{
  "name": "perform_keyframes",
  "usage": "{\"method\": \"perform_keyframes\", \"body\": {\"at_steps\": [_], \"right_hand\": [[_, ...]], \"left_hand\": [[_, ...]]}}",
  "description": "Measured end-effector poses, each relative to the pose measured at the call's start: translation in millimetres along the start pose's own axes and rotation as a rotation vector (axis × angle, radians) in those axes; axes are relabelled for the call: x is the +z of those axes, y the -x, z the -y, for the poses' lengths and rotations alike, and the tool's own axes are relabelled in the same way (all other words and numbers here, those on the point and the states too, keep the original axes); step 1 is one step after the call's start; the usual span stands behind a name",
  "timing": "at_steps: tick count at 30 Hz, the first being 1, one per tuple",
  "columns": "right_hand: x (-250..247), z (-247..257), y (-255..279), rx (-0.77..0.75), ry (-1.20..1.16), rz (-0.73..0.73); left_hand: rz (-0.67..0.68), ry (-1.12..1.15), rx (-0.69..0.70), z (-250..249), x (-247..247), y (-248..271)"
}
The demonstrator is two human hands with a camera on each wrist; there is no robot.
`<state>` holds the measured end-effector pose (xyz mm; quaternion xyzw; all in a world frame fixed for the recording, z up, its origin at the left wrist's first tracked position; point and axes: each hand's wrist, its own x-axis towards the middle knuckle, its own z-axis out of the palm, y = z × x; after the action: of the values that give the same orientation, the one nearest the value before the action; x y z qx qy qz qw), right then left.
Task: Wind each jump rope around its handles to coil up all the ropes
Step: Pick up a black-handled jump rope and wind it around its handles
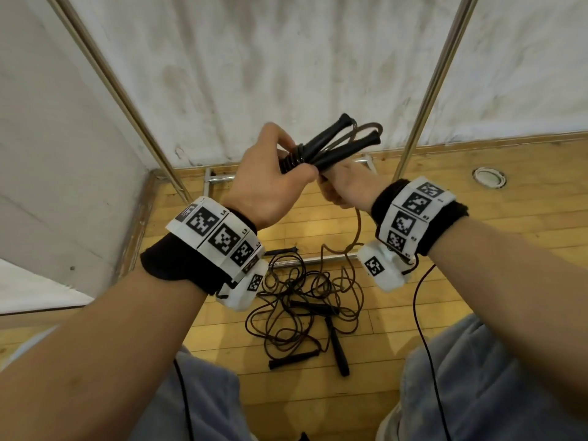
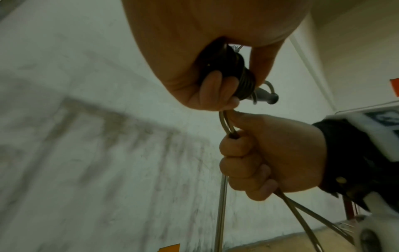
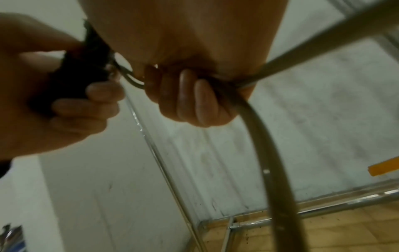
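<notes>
My left hand [image 1: 280,173] grips a pair of black jump rope handles [image 1: 343,140] held together, with several turns of rope [image 1: 291,160] wound round them near the fingers. The wound turns [image 2: 244,81] show against my left palm in the left wrist view. My right hand [image 1: 343,186] sits just right of it, fist closed on the loose rope [image 1: 358,227] that hangs down to the floor. The rope [image 3: 265,139] leaves my curled right fingers [image 3: 190,100] downward. More jump ropes [image 1: 302,310] lie tangled on the floor below.
Wooden floor [image 1: 509,249] meets a stained white wall [image 1: 286,58] in a corner. Two metal poles [image 1: 436,84] rise along the wall, with a metal frame bar [image 1: 219,178] at the floor. A round floor fitting [image 1: 489,177] lies at right. My knees [image 1: 493,377] frame the pile.
</notes>
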<state>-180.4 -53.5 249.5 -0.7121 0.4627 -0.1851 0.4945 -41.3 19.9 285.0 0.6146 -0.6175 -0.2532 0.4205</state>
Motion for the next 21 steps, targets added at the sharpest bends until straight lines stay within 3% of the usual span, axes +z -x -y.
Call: {"method": "perform_keyframes", "body": {"at_steps": [3,7,9,13,18,21], "right_hand": [[15.6,5.7,6.1,-0.064,0.109,0.023],[34.2,5.6,17.0,-0.263,0.346,-0.175],[35.9,2.0,16.7,-0.301,0.410,-0.278],[17.3,-1.6,7.5,-0.319,0.779,-0.395],[20.7,1.4,1.9,-0.160,0.363,-0.340],[26.1,3.2,6.7,-0.129,0.082,-0.209]], "left_hand": [[-0.054,0.037,-0.029,-1.6,-0.5,-1.6],[-0.145,0.027,-0.066,-0.1,-1.2,-7.2],[-0.144,0.014,-0.059,0.6,0.3,-7.4],[-0.091,-0.003,-0.079,-0.6,8.1,-6.8],[-0.035,0.058,-0.105,-7.4,16.8,-9.5],[-0.053,0.127,-0.128,-11.9,17.4,-11.6]]}}
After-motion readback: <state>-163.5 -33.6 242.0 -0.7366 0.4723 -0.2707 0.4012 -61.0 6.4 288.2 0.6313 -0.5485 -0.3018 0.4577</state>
